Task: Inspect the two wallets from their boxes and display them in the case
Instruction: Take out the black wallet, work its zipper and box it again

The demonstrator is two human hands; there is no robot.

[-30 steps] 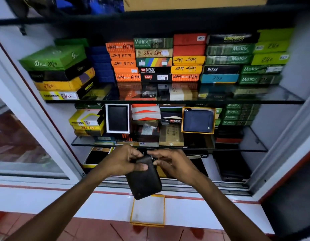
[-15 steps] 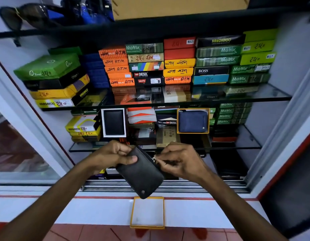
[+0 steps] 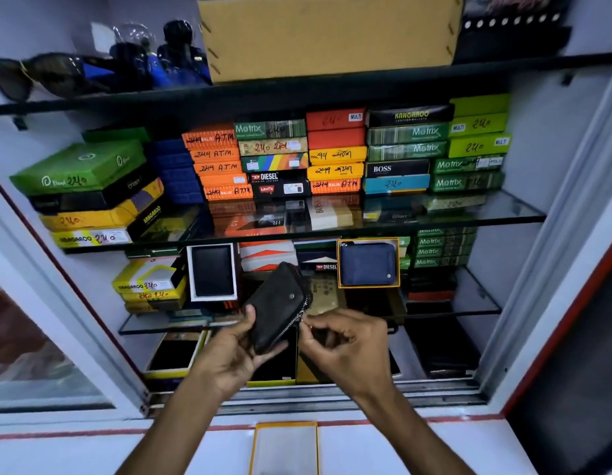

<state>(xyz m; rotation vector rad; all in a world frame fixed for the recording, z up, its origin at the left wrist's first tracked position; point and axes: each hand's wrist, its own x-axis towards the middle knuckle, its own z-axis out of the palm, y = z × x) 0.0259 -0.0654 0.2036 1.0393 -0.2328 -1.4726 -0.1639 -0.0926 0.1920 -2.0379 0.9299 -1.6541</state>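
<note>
Black and grainy, the zip wallet [image 3: 279,303] is held up in front of the display case, just below and left of the blue wallet [image 3: 368,264] that stands in its orange-rimmed box on the middle glass shelf [image 3: 476,308]. Its long axis runs on a slant, lower end toward the left hand [image 3: 234,347], upper end tipped up and away toward the shelf, with the snap stud facing the camera and the zip edge on the side toward the blue wallet.

The left hand cradles the lower end, thumb laid across the front face and fingers curled behind, closed firmly on the wallet. The right hand [image 3: 345,341] sits just beside the zip edge, thumb and forefinger pinched together at the zip track; they appear to have the puller, though it is too small to see clearly. The other fingers are loosely curled.

The right hand is the nearer one to the zip, so running it along that slanted edge looks like the step in hand. An empty yellow-rimmed box tray [image 3: 285,447] lies on the white ledge below the blue wallet, well apart from both hands.
</note>
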